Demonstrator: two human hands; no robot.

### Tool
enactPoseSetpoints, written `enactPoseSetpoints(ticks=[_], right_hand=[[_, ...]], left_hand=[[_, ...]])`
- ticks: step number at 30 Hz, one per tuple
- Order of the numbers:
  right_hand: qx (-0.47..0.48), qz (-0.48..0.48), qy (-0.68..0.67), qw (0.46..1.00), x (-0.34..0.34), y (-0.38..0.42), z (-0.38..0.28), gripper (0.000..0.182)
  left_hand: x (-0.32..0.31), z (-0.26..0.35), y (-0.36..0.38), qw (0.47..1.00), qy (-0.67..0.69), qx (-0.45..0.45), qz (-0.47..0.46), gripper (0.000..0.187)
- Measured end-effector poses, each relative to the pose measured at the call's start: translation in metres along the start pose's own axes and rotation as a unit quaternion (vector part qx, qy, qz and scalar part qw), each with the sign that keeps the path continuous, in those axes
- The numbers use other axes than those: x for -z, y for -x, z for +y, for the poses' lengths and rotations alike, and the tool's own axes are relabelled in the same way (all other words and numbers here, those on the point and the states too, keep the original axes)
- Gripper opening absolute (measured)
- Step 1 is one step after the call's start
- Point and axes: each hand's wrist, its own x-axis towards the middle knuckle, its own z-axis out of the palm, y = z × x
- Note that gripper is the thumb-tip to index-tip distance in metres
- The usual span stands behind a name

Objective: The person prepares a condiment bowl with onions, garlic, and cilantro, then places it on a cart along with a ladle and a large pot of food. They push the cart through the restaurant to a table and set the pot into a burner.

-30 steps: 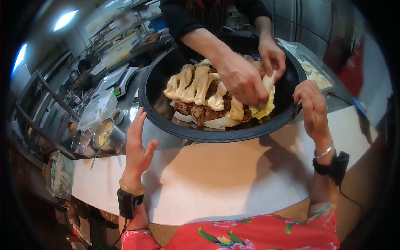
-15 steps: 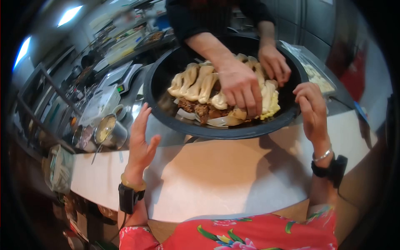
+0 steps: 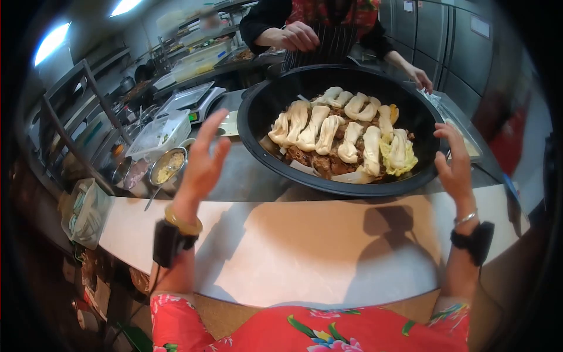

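A wide black pan (image 3: 343, 186) stands before me, filled with browned meat chunks (image 3: 300, 157) and pale strips of dough (image 3: 314, 127) laid over them. A yellow-green cabbage leaf (image 3: 400, 164) lies under one strip on the right, and pale onion-like slices (image 3: 352, 178) show along the front. My left hand (image 3: 203, 159) is raised to the left of the pan, fingers apart, holding nothing. At the pan's right rim, my right hand (image 3: 454, 157) is up with its fingers spread and slightly curled, also holding nothing.
Across the pan stands a person in a striped apron (image 3: 319, 48), one hand (image 3: 300, 36) lifted and the other (image 3: 419, 79) at the right. A scale (image 3: 202, 102), a white basket (image 3: 159, 135) and a metal pot with a spoon (image 3: 168, 166) are on the left. A white board (image 3: 281, 252) lies nearest me.
The other person's hands have left the pan, one rising left, the other going right. The dough strips are now uncovered to view. My hands stay raised beside the pan; the view has shifted.
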Motion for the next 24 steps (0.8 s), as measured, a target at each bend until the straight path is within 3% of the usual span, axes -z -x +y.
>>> enactPoseSetpoints(ticks=[4,6,7,9,11,13,14,16,17,18,20,21,22,24], right_hand=[[-0.040,-0.079,-0.086,0.992,0.009,-0.018,0.060,0.046],[-0.121,-0.091,0.042,0.988,0.007,-0.026,0.094,0.048],[-0.129,-0.113,0.098,0.980,0.001,-0.033,0.120,0.051],[-0.163,-0.104,0.146,0.970,-0.005,-0.049,0.123,0.045],[-0.200,-0.098,0.195,0.955,-0.010,-0.060,0.134,0.041],[-0.241,0.012,0.038,0.970,-0.018,-0.072,0.155,0.029],[-0.244,0.010,0.038,0.969,-0.024,-0.075,0.165,0.029],[-0.267,0.022,-0.091,0.959,-0.034,-0.078,0.179,0.026],[-0.274,0.009,-0.093,0.957,-0.036,-0.079,0.182,0.026],[-0.277,0.006,-0.096,0.956,-0.038,-0.078,0.184,0.026],[-0.324,0.017,-0.154,0.933,-0.042,-0.079,0.175,0.026],[-0.326,0.021,-0.159,0.932,-0.045,-0.078,0.172,0.026],[-0.325,0.035,-0.203,0.923,-0.047,-0.077,0.168,0.027],[-0.326,0.052,-0.250,0.910,-0.052,-0.074,0.178,0.028]], left_hand=[[0.009,-0.035,-0.065,0.992,0.080,0.098,-0.001,0.070],[0.005,-0.045,-0.096,0.930,0.194,0.313,-0.017,0.072],[0.000,-0.053,-0.108,0.930,0.192,0.312,-0.015,0.072],[-0.014,-0.069,-0.130,0.910,0.114,0.396,-0.035,0.070],[-0.027,-0.080,-0.141,0.908,0.103,0.402,-0.050,0.069],[-0.039,-0.102,-0.156,0.901,0.118,0.404,-0.099,0.057],[-0.045,-0.098,-0.157,0.900,0.118,0.406,-0.102,0.057],[-0.061,-0.088,-0.160,0.901,0.136,0.409,-0.037,0.042],[-0.065,-0.079,-0.156,0.902,0.150,0.405,0.019,0.042],[-0.067,-0.081,-0.153,0.901,0.146,0.407,0.017,0.042],[-0.062,-0.099,-0.148,0.927,0.127,0.351,-0.011,0.036],[-0.059,-0.113,-0.145,0.964,0.034,0.253,-0.070,0.032],[-0.064,-0.098,-0.148,0.925,0.096,0.367,-0.006,0.029],[-0.059,-0.105,-0.146,0.900,0.161,0.405,-0.020,0.024]])
